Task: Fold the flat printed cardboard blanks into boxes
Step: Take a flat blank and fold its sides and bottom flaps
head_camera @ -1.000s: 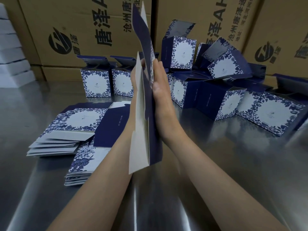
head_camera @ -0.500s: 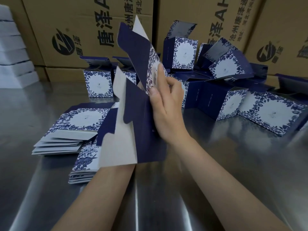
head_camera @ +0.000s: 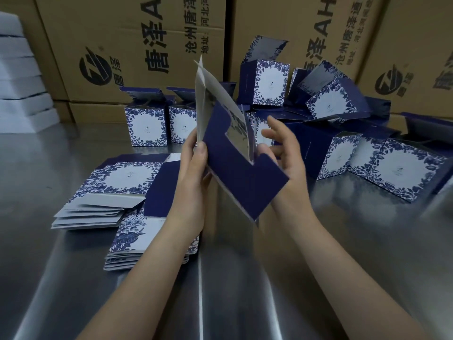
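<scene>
Blank (head_camera: 236, 174) now wider open; left hand (head_camera: 192, 185) pinches edge, right hand (head_camera: 288, 155) spread wide behind; upper-left carton (head_camera: 127, 28) reads 唐泽.

A packing workshop or stockroom. A bare steel table (head_camera: 73, 278) serves as the workbench. Behind the table, large brown shipping cartons (head_camera: 137, 45) with a printed logo and Chinese text form a wall. On the table lie stacked flat blanks (head_camera: 103, 207) and many identical folded boxes (head_camera: 269, 82). White slabs (head_camera: 17, 82) are stacked at the table's far left.
</scene>
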